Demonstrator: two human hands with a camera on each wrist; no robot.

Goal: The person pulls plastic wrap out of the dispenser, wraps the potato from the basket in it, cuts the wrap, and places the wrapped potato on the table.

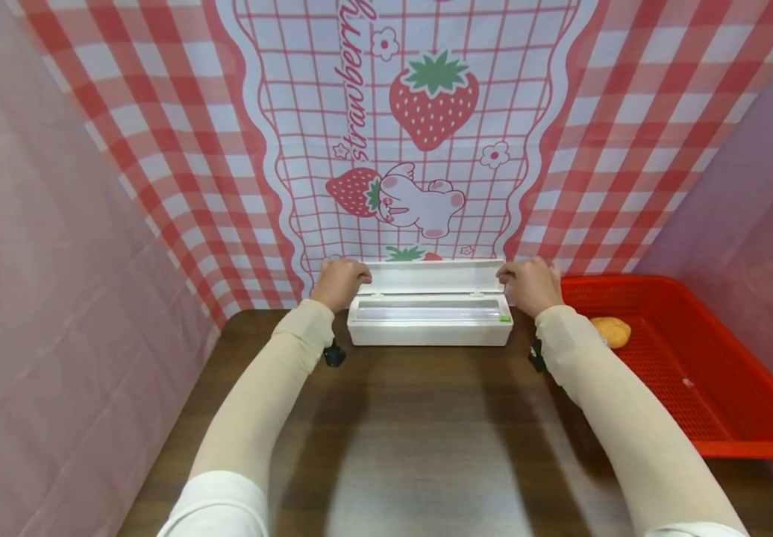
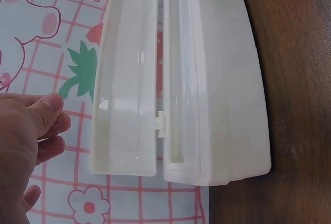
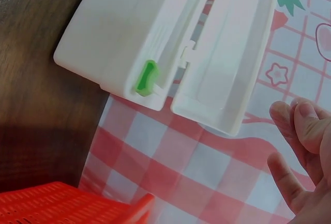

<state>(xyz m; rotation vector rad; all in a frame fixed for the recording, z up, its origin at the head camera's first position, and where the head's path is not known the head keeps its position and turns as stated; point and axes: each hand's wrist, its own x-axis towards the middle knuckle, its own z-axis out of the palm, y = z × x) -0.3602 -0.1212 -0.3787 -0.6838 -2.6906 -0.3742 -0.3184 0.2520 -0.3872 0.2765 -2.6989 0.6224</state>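
A long white plastic wrap dispenser [image 1: 430, 333] stands at the back of the table, its hinged lid [image 1: 433, 277] raised against the cloth behind. Inside lies something clear and shiny along its length, and a small green slider [image 3: 147, 77] sits at the right end. My left hand [image 1: 339, 283] is beside the lid's left end; the left wrist view shows a gap between its loosely bent fingers [image 2: 51, 125] and the lid. Past the lid's right end is my right hand [image 1: 533, 285], also apart from it, thumb near the forefinger and nothing held.
A red perforated plastic basket [image 1: 729, 350] stands on the right, with a yellow potato-like object [image 1: 611, 332] in it. A strawberry-print checked cloth [image 1: 413, 149] hangs behind the brown wooden table [image 1: 413, 432]. Pinkish sheets [image 1: 57, 298] flank both sides.
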